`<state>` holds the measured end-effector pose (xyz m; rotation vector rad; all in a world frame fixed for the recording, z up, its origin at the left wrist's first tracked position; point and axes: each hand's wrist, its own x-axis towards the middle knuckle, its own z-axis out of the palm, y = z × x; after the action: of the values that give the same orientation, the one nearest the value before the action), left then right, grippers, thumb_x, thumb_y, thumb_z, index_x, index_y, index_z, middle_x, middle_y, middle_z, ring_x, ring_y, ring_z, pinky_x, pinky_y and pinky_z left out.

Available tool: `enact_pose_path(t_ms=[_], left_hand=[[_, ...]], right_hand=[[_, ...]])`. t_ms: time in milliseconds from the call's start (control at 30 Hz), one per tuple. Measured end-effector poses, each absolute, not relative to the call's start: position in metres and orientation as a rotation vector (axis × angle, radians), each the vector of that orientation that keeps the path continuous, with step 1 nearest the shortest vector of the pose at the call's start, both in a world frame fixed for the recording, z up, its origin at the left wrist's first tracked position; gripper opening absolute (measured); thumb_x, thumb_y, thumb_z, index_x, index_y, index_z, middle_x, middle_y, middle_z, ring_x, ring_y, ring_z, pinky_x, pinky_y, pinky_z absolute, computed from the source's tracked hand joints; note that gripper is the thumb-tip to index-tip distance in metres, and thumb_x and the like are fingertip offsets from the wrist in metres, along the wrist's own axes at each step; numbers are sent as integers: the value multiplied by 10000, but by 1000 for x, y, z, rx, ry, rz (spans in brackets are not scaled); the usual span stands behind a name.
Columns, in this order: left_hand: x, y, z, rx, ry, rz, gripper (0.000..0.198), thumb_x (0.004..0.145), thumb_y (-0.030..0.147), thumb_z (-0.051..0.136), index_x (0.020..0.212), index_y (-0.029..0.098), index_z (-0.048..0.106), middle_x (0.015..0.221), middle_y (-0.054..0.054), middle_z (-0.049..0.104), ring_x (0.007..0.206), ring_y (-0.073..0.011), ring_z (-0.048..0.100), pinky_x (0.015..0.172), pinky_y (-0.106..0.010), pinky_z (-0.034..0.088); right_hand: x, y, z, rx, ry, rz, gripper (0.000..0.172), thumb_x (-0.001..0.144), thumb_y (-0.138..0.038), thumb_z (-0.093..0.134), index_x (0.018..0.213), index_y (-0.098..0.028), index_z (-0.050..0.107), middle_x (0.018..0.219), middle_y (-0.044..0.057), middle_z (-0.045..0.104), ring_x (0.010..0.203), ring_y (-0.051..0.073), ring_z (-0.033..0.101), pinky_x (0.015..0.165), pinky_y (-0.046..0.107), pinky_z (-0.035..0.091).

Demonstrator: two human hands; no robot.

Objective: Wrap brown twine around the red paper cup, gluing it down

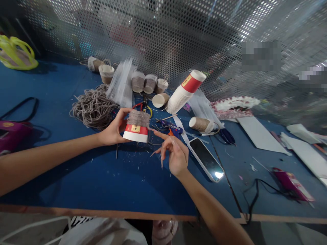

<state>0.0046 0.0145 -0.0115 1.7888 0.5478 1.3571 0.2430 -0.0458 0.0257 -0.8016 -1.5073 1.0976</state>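
Note:
My left hand [114, 127] is wrapped round an upside-down paper cup [135, 136], white with a red band. Grey cord [138, 119] is wound in close rows round the cup's narrower upper part. Just right of the cup is my right hand [176, 153], its index finger stretched to the lower edge of the winding. Its other fingers are bent and apart, with nothing visible gripped in them. Behind the left wrist lies a loose heap of grey cord [93, 107]. A blue glue gun [175, 131] rests beyond the right hand.
A tall leaning stack of paper cups [180, 97] stands behind. Several cord-covered cups [138, 81] line the perforated metal screen [153, 34]. A phone [206, 159] lies right of my right hand. Purple boxes with black cables [292, 183] sit at both sides of the blue table [102, 190].

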Motion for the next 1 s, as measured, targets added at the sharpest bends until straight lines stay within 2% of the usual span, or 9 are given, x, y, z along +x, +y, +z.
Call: enact_pose_path(t_ms=[267, 333, 433, 500, 567, 667, 767, 867, 1000], left_hand=[[4, 16, -13, 1747, 514, 1338, 739, 652, 374, 872, 1218, 283, 407, 1260, -99, 545, 1133, -289, 629, 910, -413, 557], [4, 16, -13, 1735, 526, 1326, 733, 655, 359, 870, 1214, 280, 402, 1270, -98, 538, 1147, -290, 621, 923, -410, 549], [5, 16, -14, 1734, 536, 1338, 763, 635, 349, 883, 1222, 287, 400, 1287, -91, 529, 1166, -286, 608, 955, -405, 537], [6, 16, -14, 1747, 536, 1352, 784, 622, 340, 893, 1233, 293, 403, 1287, -88, 530, 1186, -285, 596, 981, -406, 529], [6, 16, -14, 1756, 538, 1362, 800, 615, 337, 898, 1244, 292, 406, 1297, -92, 530, 1216, -294, 579, 1012, -422, 515], [6, 16, -13, 1757, 533, 1366, 812, 615, 335, 901, 1258, 288, 408, 1329, -98, 517, 1256, -309, 557, 1049, -452, 493], [6, 16, -11, 1764, 525, 1362, 812, 621, 337, 900, 1262, 289, 404, 1329, -99, 513, 1264, -309, 555, 1047, -452, 498], [6, 16, -10, 1759, 538, 1349, 810, 632, 371, 896, 1266, 286, 399, 1318, -109, 522, 1266, -314, 556, 1043, -449, 506], [4, 17, -11, 1692, 523, 1300, 792, 660, 455, 871, 1276, 297, 399, 1333, -108, 533, 1264, -322, 557, 1020, -453, 519]], right_hand=[[244, -35, 24, -888, -1258, 927, 289, 927, -400, 507, 716, -206, 538, 833, -7, 717, 292, 17, 398, 346, 212, 488], [244, -37, 22, -863, -1303, 881, 231, 934, -373, 492, 782, -215, 563, 856, -8, 709, 344, 40, 468, 363, 221, 499], [245, -42, 22, -837, -1507, 655, 130, 941, -325, 490, 941, -239, 588, 1062, 45, 716, 723, 149, 704, 577, 303, 604], [245, -45, 24, -789, -1725, 494, 145, 928, -299, 494, 1041, -253, 572, 1237, 77, 678, 1059, 236, 690, 773, 408, 612], [245, -48, 28, -745, -1955, 402, 180, 916, -263, 477, 1081, -257, 546, 1356, 94, 627, 1149, 263, 655, 832, 447, 586], [244, -49, 34, -721, -2187, 279, 180, 890, -196, 458, 1053, -248, 515, 1400, 114, 604, 852, 195, 704, 670, 361, 565], [244, -49, 37, -719, -2272, 129, 125, 881, -190, 432, 975, -222, 508, 1331, 140, 652, 600, 138, 613, 552, 323, 500], [244, -48, 38, -771, -2346, -39, 108, 880, -207, 425, 912, -210, 528, 1266, 137, 694, 528, 123, 555, 518, 307, 467], [243, -48, 39, -860, -2422, -260, 137, 891, -228, 439, 883, -203, 574, 1254, 131, 705, 531, 121, 568, 504, 288, 454]])
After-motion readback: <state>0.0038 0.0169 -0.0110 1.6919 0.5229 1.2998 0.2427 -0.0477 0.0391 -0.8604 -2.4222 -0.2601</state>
